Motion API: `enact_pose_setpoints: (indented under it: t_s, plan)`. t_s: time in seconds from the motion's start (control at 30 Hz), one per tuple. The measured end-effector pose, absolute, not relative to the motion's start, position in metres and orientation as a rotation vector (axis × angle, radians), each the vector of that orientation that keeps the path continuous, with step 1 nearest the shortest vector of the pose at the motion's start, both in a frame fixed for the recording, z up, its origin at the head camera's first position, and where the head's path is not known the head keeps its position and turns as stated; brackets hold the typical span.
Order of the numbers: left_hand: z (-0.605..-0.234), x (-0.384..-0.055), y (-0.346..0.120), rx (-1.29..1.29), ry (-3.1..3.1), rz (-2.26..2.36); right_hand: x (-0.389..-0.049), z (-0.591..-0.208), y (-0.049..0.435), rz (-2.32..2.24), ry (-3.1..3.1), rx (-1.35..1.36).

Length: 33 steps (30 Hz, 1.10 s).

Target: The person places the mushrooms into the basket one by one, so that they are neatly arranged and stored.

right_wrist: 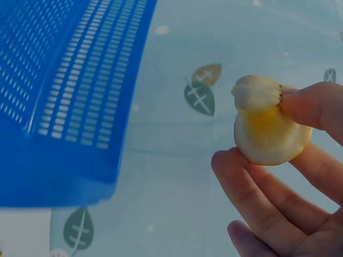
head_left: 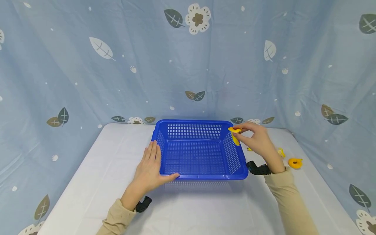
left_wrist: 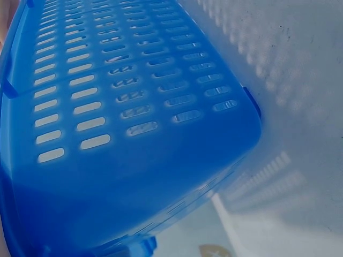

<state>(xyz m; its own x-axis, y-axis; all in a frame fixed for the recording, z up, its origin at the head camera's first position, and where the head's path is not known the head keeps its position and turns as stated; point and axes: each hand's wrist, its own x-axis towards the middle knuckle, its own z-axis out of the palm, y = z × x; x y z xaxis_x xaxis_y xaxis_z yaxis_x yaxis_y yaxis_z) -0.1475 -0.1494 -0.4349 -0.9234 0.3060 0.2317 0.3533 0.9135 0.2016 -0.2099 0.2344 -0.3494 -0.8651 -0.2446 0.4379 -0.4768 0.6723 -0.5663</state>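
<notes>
A blue plastic basket [head_left: 194,177] with slotted walls stands on the white table. My left hand [head_left: 147,167] rests at its near left corner, straight fingers on the left rim and thumb along the front rim. Over the right rim, my right hand [head_left: 255,138] pinches a banana peel [head_left: 235,130] between thumb and fingers, and a yellow strip hangs down inside the wall. The right wrist view shows the peel's pale side [right_wrist: 268,144]. In the left wrist view the basket's outer wall [left_wrist: 134,176] fills most of the frame.
Right of the basket lie a curled yellow peel [head_left: 295,163] and a paler yellow piece [head_left: 281,152], partly behind my right wrist. Another small yellow bit [head_left: 249,149] shows beside the basket's right wall. A blue patterned curtain [head_left: 188,65] hangs behind the table.
</notes>
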Motion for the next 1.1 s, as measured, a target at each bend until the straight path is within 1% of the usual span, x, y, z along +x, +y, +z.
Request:
enact_pose_setpoints:
  t_s: [0.27, 0.6, 1.1]
  plan:
    - [-0.436, -0.148, -0.149, -0.506, -2.886, -0.358, -0.224, -0.345, 0.209, 1.122, -2.55, 0.558]
    - [-0.435, -0.147, -0.148, -0.514, -2.875, -0.363, -0.241, -0.344, 0.171, 1.223, -2.525, 0.625]
    - [-0.437, -0.15, -0.149, -0.513, -2.851, -0.372, -0.276, -0.363, 0.111, 1.365, -2.509, 0.619]
